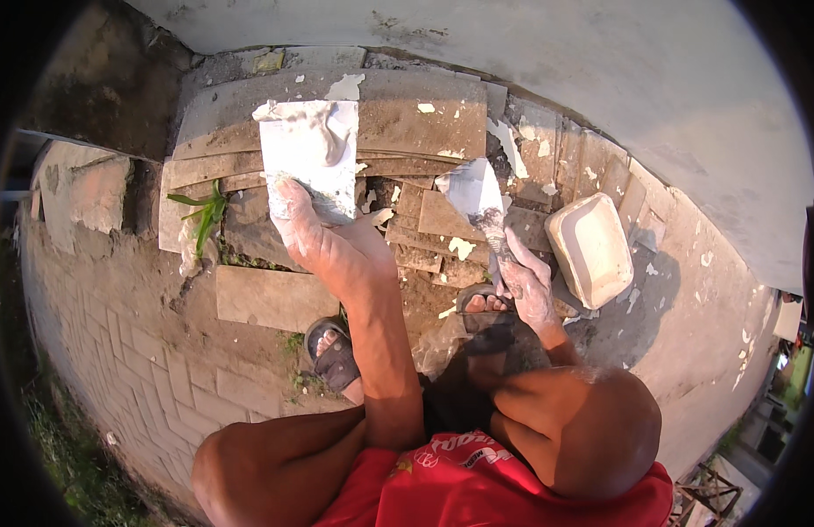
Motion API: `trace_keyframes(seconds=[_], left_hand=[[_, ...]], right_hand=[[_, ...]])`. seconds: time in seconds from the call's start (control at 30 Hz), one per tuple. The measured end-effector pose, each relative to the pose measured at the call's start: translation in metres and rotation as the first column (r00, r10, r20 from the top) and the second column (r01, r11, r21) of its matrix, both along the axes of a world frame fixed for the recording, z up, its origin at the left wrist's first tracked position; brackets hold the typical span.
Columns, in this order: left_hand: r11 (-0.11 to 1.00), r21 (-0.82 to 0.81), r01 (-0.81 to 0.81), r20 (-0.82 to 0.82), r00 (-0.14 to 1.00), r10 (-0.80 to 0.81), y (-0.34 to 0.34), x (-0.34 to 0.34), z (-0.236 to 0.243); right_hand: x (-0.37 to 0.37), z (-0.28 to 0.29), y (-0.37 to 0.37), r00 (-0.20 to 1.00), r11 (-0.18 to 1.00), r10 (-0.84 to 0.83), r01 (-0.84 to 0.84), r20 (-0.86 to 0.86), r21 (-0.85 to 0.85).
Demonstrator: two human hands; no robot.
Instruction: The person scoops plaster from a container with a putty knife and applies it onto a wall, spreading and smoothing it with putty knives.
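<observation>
Left hand [332,246] around near end of white board [307,158], right hand [528,285] around handle of scraper [473,191]

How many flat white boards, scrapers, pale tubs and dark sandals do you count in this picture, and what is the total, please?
Flat white board, bearing white paste, in the left hand: 1
Scraper, in the right hand: 1
Pale tub: 1
Dark sandals, left and right: 2
Total: 5

The head-worn fisheye looks down on both hands [332,241] from nearby.
</observation>
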State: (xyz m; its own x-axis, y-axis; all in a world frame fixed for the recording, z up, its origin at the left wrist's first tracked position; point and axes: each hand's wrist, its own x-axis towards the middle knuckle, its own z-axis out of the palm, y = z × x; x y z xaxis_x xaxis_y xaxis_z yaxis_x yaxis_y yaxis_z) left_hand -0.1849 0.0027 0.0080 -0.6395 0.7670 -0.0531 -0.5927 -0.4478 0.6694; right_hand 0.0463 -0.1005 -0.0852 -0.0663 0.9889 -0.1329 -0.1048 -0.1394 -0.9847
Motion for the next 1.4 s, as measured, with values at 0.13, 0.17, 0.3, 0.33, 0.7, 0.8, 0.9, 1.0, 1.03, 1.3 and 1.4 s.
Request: trace_keyframes(seconds=[0.13, 0.17, 0.3, 0.33, 0.7, 0.8, 0.9, 1.0, 1.03, 1.3, 1.4], left_hand=[[0.999, -0.041, -0.025, 0.026, 0.999, 0.026, -0.001, 0.000, 0.000], [0.997, -0.064, -0.030, 0.001, 1.000, 0.030, -0.001, -0.001, -0.002], [0.998, -0.066, -0.012, 0.008, 1.000, 0.013, -0.002, 0.000, -0.005], [0.998, -0.065, -0.001, 0.014, 1.000, 0.002, -0.002, 0.001, -0.005], [0.995, -0.098, 0.021, 0.003, 1.000, -0.021, 0.006, 0.016, -0.015], [0.993, -0.116, 0.036, 0.003, 0.999, -0.036, 0.007, 0.020, -0.017], [0.991, -0.113, 0.072, -0.007, 0.997, -0.074, 0.004, 0.011, -0.020], [0.990, -0.086, 0.112, -0.022, 0.993, -0.115, 0.006, 0.030, -0.029], [0.990, -0.084, 0.110, -0.066, 0.991, -0.116, 0.004, 0.025, -0.033], [0.974, -0.181, 0.133, -0.307, 0.934, -0.184, 0.000, 0.037, -0.018], [0.972, -0.214, 0.100, -0.373, 0.911, -0.176, 0.003, 0.042, -0.025]], right_hand=[[0.007, 0.011, 0.011, 0.861, 0.987, -0.085, 0.004, -0.501, -0.159], [0.007, 0.014, 0.012, 0.837, 0.979, -0.099, -0.015, -0.539, -0.203], [0.010, 0.017, 0.013, 0.826, 0.974, -0.102, -0.032, -0.554, -0.226], [0.011, 0.017, 0.014, 0.826, 0.974, -0.101, -0.033, -0.555, -0.226], [0.017, 0.010, 0.010, 0.902, 0.986, -0.071, 0.000, -0.425, -0.166], [0.022, 0.009, 0.010, 0.921, 0.988, -0.068, 0.008, -0.384, -0.155], [0.010, 0.017, 0.008, 0.969, 0.985, -0.154, 0.137, -0.193, -0.101], [0.026, 0.052, 0.013, 0.992, 0.991, -0.119, 0.122, 0.049, -0.057], [0.021, 0.060, 0.016, 0.991, 0.992, -0.090, 0.098, 0.099, -0.075], [0.017, 0.137, 0.061, 0.491, 0.821, -0.273, -0.329, 0.827, 0.466], [0.017, 0.147, 0.070, 0.438, 0.810, -0.229, -0.410, 0.869, 0.420]])
